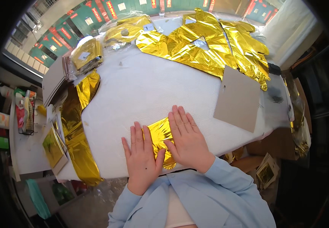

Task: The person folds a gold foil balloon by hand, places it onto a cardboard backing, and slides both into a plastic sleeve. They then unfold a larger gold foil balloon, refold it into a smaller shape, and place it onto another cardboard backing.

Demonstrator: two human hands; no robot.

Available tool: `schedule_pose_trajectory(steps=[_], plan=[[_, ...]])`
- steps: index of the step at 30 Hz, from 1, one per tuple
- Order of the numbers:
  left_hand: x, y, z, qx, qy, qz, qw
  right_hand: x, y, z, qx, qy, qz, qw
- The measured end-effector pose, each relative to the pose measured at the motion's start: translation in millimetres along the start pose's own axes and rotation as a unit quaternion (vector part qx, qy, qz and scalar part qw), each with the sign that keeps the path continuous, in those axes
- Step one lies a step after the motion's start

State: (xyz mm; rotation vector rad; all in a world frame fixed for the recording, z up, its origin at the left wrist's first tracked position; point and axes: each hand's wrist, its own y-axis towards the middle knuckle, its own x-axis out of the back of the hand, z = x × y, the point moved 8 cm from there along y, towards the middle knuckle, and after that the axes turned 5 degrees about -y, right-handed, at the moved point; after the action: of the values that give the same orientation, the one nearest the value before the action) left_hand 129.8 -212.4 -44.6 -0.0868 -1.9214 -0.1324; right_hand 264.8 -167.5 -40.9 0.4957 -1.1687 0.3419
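Observation:
A folded piece of shiny gold foil [158, 133] lies on the white table near its front edge. My left hand [143, 163] rests flat along its left side, fingers stretched forward and thumb out toward the foil. Over its right edge lies my right hand [189, 142], palm down and fingers straight, its thumb on the foil. Neither hand grips anything. The foil's lower end shows between my wrists; the parts under my palms are hidden. To the right of my right hand, a grey cardboard sheet [236, 98] lies flat, touching a large spread of gold foil [195, 45].
Another long gold foil piece [79, 148] runs down the table's left side. Clear bags of folded gold foil [126, 30] sit at the back left, near stacked grey boards [54, 83]. A wire basket [26, 114] stands on a side shelf. Cardboard boxes [274, 146] lie below the right edge.

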Motion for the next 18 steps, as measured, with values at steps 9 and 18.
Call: schedule_pose_trajectory(steps=[9,18], plan=[[1,-2,1,0.004,-0.01,-0.018,1.0,58,-45,-66,-0.136,-0.073,-0.144,0.977],[17,-6,12,-0.028,-0.199,-0.05,0.978,73,-62,-27,-0.105,0.068,-0.123,0.985]])
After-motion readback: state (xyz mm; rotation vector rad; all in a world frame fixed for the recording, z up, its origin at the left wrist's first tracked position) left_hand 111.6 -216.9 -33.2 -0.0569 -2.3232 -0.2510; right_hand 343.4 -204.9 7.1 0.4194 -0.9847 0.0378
